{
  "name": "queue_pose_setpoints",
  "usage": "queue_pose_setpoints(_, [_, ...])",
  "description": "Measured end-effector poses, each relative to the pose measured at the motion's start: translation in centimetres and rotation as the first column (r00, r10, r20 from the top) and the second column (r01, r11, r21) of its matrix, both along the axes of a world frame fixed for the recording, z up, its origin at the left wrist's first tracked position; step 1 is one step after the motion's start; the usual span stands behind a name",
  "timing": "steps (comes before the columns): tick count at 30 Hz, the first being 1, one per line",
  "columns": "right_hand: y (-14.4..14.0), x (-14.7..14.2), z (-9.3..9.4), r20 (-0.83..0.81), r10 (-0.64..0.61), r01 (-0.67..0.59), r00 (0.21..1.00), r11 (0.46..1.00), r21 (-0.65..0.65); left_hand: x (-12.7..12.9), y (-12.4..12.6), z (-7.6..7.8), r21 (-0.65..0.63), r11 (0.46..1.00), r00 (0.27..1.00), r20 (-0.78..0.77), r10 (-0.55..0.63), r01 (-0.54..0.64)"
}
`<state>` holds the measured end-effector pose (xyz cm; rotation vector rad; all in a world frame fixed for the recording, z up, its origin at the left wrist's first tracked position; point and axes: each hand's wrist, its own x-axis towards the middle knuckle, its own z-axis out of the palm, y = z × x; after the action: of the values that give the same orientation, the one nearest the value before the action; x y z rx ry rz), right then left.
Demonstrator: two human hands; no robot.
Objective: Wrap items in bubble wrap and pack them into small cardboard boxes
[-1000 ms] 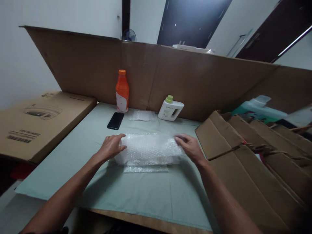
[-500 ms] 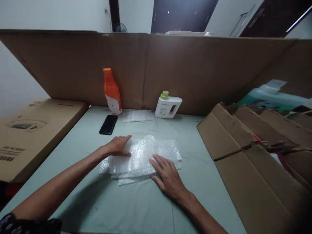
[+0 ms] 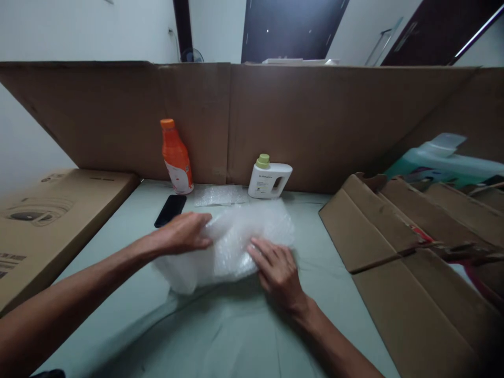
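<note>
A bundle of clear bubble wrap [image 3: 236, 236] lies on the pale green table [image 3: 220, 325] in front of me. My left hand [image 3: 183, 233] grips its upper left part, fingers curled over the wrap. My right hand [image 3: 277, 268] presses on its lower right edge with fingers spread and holds it there. The wrap looks lifted and bunched between both hands. Behind it stand an orange bottle [image 3: 176, 156] and a white jug with a green cap [image 3: 269, 178].
A black phone [image 3: 170, 210] and a small piece of bubble wrap [image 3: 220, 195] lie near the bottles. A cardboard wall [image 3: 315, 121] stands along the back. A printed carton [image 3: 43, 215] sits left; flattened cardboard boxes [image 3: 405, 247] lie right.
The bubble wrap has risen from lying flat into a bunched heap. My left hand has closed over its top left, and my right hand has shifted slightly up onto its lower edge.
</note>
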<state>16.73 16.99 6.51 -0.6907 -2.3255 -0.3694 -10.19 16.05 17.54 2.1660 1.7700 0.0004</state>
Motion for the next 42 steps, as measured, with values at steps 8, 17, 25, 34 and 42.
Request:
queue_pose_setpoints(8, [10.6,-6.2,0.8,0.12,-0.228,0.255,0.966,0.912,-0.321,-2.4,9.3,-0.7,0.653,0.753,0.944,-0.188,0.27,-0.085])
queue_pose_setpoints(17, [4.6,-2.3,-5.9,0.149,-0.17,0.216,0.974,0.894,-0.392,-2.0,9.0,-11.1,0.426,0.902,0.976,-0.158,0.15,-0.07])
queue_pose_setpoints(25, [4.9,-3.0,-5.6,0.1,-0.158,0.183,0.982,0.925,-0.332,-2.2,13.7,-10.2,0.381,0.917,0.973,-0.143,0.181,-0.115])
queue_pose_setpoints(34, [3.6,-2.9,-5.0,0.309,-0.223,0.324,0.925,0.887,-0.33,0.0,-4.1,-18.5,0.23,0.953,0.976,-0.137,-0.169,0.198])
queue_pose_setpoints(42, [-3.6,-1.4,1.2,0.236,-0.237,0.304,0.943,0.9,-0.313,1.7,-6.6,-18.7,0.398,0.902,0.971,-0.223,-0.081,0.166])
